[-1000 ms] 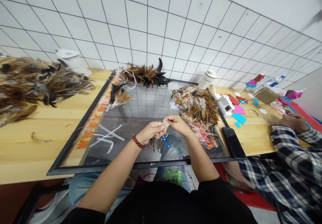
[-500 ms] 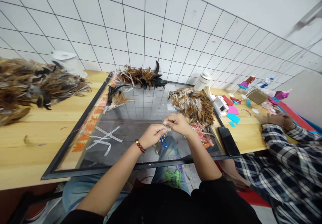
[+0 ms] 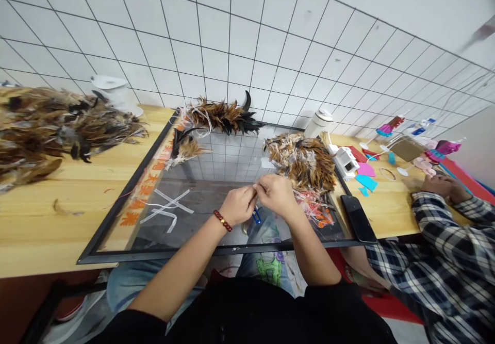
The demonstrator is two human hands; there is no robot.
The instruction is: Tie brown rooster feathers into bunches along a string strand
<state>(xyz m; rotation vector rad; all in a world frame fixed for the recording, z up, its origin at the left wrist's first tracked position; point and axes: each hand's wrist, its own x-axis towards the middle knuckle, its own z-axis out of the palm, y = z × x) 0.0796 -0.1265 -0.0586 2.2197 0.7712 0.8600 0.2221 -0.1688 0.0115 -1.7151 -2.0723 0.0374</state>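
My left hand (image 3: 237,206), with a beaded bracelet at the wrist, and my right hand (image 3: 277,195) meet above a framed glass panel (image 3: 212,192). The fingers of both are pinched together at the tips; whatever lies between them is hidden. Just below the hands shows a blue loop (image 3: 257,216), perhaps a tool handle; I cannot tell whether it is held. To the right of my right hand, a heap of brown feathers (image 3: 305,161) lies on the panel, with pink and orange strands (image 3: 314,207) in front. White strips (image 3: 170,209) lie crossed to the left.
A feather garland (image 3: 224,116) and a small feather bunch (image 3: 187,149) lie at the panel's back left. More feathers (image 3: 62,125) cover the table at left. A phone (image 3: 358,217), white charger (image 3: 345,162) and white bottle (image 3: 319,122) stand right. A co-worker's plaid sleeve (image 3: 436,210) is beyond.
The view has shifted slightly, so the scene sits a little further right. Both hands have turned inward with fingers curled closer; the pale wisp seen at the fingertips is now hidden.
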